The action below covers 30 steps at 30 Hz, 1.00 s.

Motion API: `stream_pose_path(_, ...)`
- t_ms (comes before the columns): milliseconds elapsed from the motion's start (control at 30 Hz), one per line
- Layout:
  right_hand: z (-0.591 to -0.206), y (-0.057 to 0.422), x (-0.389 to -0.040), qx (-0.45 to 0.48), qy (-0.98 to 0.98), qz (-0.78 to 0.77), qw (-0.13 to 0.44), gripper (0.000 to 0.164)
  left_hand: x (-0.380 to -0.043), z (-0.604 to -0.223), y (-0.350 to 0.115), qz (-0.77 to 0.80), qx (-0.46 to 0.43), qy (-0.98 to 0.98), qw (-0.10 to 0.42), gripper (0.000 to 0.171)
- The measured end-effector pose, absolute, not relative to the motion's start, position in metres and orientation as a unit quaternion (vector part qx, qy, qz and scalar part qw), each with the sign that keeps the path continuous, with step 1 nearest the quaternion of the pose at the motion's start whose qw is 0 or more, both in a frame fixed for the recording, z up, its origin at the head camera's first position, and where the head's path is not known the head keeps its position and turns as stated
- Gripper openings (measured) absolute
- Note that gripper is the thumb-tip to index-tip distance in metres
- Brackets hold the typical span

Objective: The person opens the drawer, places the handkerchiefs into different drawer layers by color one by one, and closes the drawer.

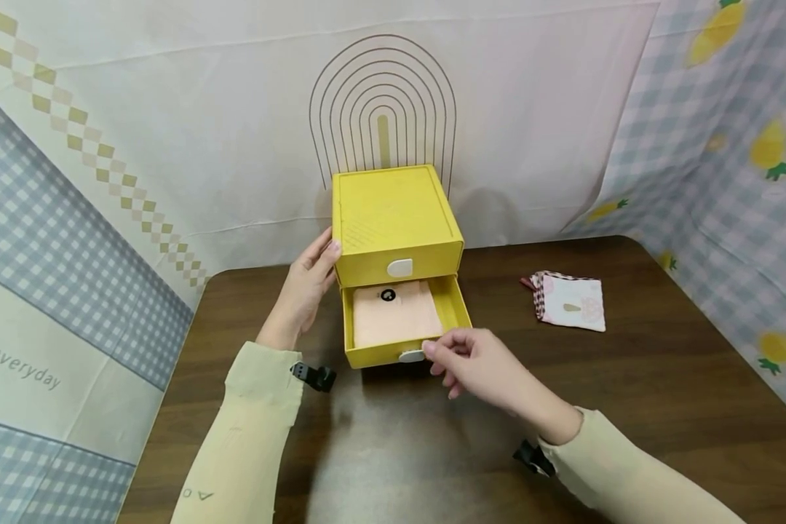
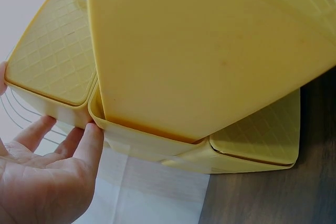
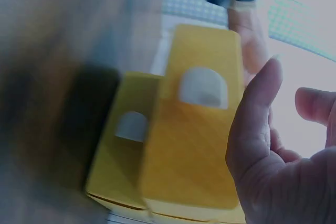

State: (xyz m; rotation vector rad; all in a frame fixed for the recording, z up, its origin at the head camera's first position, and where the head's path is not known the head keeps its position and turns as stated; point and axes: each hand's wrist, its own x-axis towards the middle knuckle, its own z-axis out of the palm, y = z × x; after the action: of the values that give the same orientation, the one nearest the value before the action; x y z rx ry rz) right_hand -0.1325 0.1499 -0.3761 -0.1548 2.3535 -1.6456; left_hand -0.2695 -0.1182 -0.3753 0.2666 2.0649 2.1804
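Loose-fingered, the left grip (image 1: 303, 290) touches the waffle-fronted yellow box (image 1: 393, 207); beside its lower rounded tab (image 1: 410, 356), the empty right grip (image 1: 481, 366) gapes slightly.

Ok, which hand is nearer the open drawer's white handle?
Right. The right hand is just beside the white handle, contact unclear; the left hand is farther, its fingers against the left side of the yellow cabinet.
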Motion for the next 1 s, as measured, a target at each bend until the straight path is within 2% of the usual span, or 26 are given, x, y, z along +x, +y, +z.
stream_pose_path(267, -0.412, 0.141, -0.130, -0.046, 0.805, -0.564, 0.179, 0.041, -0.269, -0.375, -0.118, 0.720, 0.082, 0.686, 0.065, 0.062)
stream_pose_path(467, -0.429, 0.131, -0.133, -0.009, 0.777, -0.597, 0.201, 0.051, -0.270, -0.376, -0.118, 0.719, 0.081, 0.687, 0.064, 0.063)
stream_pose_path(600, -0.436, 0.127, -0.134, -0.006, 0.741, -0.636, 0.216, 0.052, -0.269, -0.376, -0.117, 0.716, 0.081, 0.690, 0.064, 0.063)
stream_pose_path(833, -0.441, 0.122, -0.137, 0.003, 0.697, -0.685, 0.212, 0.060, -0.269, -0.375, -0.118, 0.714, 0.083, 0.692, 0.063, 0.063)
stream_pose_path(1000, -0.441, 0.118, -0.138, 0.012, 0.694, -0.692, 0.198, 0.057, -0.270, -0.374, -0.118, 0.713, 0.082, 0.693, 0.062, 0.064)
